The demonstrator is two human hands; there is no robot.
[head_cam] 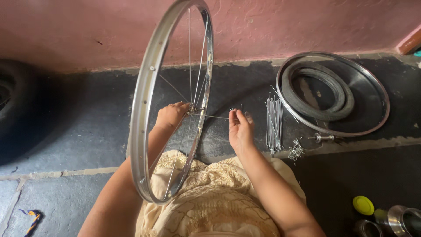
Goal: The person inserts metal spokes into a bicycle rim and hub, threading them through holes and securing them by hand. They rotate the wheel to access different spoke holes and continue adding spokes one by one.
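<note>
While upright on the lap, wheel rim (147,87): silver, standing on edge between the two arms, tilted slightly, lower arc resting against the cream patterned garment (210,197).
Hub (193,107): at the middle of the rim, small and metallic, with a few thin spokes running out to the rim.
Left hand (171,115): inside the rim's circle, fingers curled together at the hub; exact grip on it hard to tell.
Right hand (240,127): outside the rim on its right, fingers pinched on several loose spokes (234,109), tips sticking up above the fingertips; one thin spoke reaching from this hand across to the hub.
Spoke bundle (274,123): lying on the dark stone floor (87,131) just right of the right hand, ends fanned.
Nipples pile (296,151): small shiny heap near the bundle's lower end.
Spare hub (322,138): on the floor beside that heap.
Second rim (377,87): flat on the floor to the right, with a dark tyre (346,101) coiled inside it.
Pink wall (285,26): behind everything.
Yellow lid (363,205): lower right, near steel cups (403,219).
</note>
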